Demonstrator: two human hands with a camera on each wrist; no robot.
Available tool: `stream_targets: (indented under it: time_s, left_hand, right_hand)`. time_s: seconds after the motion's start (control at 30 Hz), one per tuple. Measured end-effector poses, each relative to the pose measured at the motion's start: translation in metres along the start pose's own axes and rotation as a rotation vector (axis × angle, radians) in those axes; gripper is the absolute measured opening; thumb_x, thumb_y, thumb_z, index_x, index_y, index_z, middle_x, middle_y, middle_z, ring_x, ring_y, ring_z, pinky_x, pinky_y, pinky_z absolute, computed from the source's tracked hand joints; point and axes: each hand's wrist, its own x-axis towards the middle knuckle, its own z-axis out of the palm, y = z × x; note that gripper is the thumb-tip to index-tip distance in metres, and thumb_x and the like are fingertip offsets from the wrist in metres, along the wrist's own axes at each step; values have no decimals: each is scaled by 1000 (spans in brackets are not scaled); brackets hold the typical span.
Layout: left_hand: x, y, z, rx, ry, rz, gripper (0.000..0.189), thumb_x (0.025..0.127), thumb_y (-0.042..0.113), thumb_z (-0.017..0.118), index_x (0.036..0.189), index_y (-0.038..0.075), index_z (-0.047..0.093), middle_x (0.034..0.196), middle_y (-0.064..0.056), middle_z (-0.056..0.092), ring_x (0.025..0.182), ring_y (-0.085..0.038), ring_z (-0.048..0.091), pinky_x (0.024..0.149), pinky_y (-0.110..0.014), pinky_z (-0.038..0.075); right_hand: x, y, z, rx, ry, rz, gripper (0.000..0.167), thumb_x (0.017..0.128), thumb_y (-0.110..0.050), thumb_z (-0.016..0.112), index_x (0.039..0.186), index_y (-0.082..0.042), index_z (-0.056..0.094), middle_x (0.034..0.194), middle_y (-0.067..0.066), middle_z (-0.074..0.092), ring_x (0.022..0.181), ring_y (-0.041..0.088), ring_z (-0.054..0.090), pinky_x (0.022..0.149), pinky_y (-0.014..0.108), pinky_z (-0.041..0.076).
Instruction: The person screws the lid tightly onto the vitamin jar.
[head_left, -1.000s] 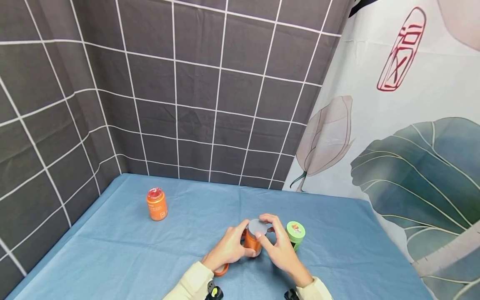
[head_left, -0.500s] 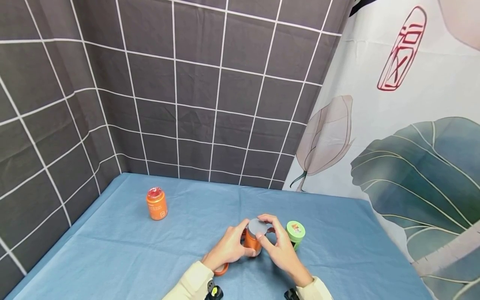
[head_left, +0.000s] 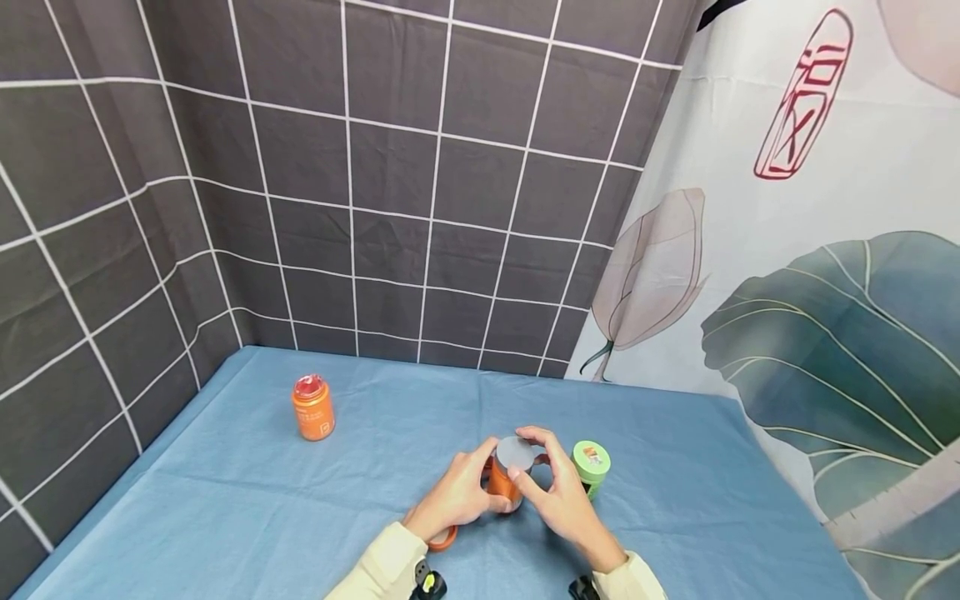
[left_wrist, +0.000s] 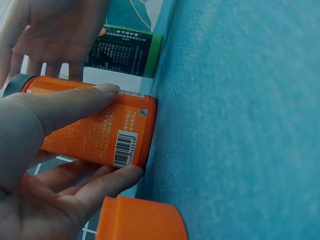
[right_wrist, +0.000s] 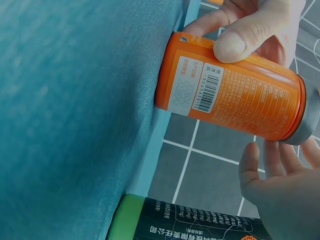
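An orange pill bottle (head_left: 502,485) with a grey lid (head_left: 515,453) stands upright on the blue cloth. My left hand (head_left: 459,495) grips its body, thumb on the near side and fingers round the far side. Around the grey lid lies my right hand (head_left: 558,492), thumb at the near edge and fingers at the far edge. In the left wrist view, a barcode label shows on the orange bottle (left_wrist: 90,130) below my left thumb. The right wrist view has the fingers of my right hand (right_wrist: 285,185) at the lid's rim.
A green-lidded jar (head_left: 591,463) stands just right of my right hand. An orange lid (head_left: 442,540) lies beside my left wrist, partly hidden. Toward the back left stands an open orange bottle (head_left: 313,410). Gridded dark cloth (head_left: 390,192) hangs behind the table.
My right thumb has shifted slightly leftward along the lid's near edge. The bottle and my left hand stay in place.
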Motion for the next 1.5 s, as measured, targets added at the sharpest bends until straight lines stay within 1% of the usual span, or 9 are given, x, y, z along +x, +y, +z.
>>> stream_targets:
  time_s: [0.17,0.33,0.5,0.63,0.73,0.9,1.03,1.2,1.5]
  left_hand:
    - [-1,1,0,15,5,-4,59,66,20,82,115,25,49,98,9,63,83,-4,57,76,-28,48]
    - [-2,2,0,11,18,3,59,65,19,83,114,25,50,95,9,63,78,-4,57,70,-24,47]
    - [-1,3,2,-5,55,15,59,62,16,84,111,25,52,94,9,64,79,-3,57,71,-25,47]
    - [-1,4,3,-40,66,3,60,61,14,84,111,26,53,95,10,64,80,-3,57,72,-26,48]
    - [-1,2,3,-64,56,-6,60,61,14,84,111,27,54,96,10,64,81,-4,57,73,-26,48]
    - [-1,1,2,-67,46,-15,59,62,15,84,111,27,54,95,10,64,83,-4,59,73,-26,48]
    - [-2,2,1,-69,43,-21,60,61,15,85,112,27,54,97,10,64,85,-4,59,75,-25,47]
    - [-1,4,0,-92,55,-30,61,60,13,85,111,26,55,95,9,65,83,-5,60,74,-25,48]
    - [-1,8,2,-21,105,-32,57,56,14,86,106,22,58,89,8,64,73,-6,55,66,-22,45]
  right_hand:
    - [0,1,0,-13,-11,-14,42,83,-4,64,122,2,48,121,12,54,104,29,51,81,36,42]
    - [0,2,1,-10,9,-9,42,81,-4,67,118,2,49,118,16,55,101,29,52,80,38,43]
    - [1,3,2,-4,38,-18,35,78,-3,70,106,2,50,113,14,56,100,28,53,77,38,43]
    - [1,2,2,-19,43,-19,31,77,-4,71,97,0,47,111,12,57,101,26,53,77,40,43]
    - [1,1,1,-19,29,-12,32,78,-5,70,101,1,48,113,14,56,103,27,53,77,42,43]
    - [1,-1,0,-16,-39,-16,40,83,-8,66,118,0,48,122,11,53,110,28,49,82,37,41]
    - [2,-2,-1,-33,-64,-19,44,84,-9,65,123,-1,47,123,11,53,108,28,51,83,36,41]
    - [3,-1,1,-45,-27,-41,44,80,-4,68,120,1,49,118,13,56,101,29,54,79,36,42]
    - [3,-2,5,-80,54,-89,40,72,0,74,104,3,51,110,14,59,97,28,56,76,35,44]
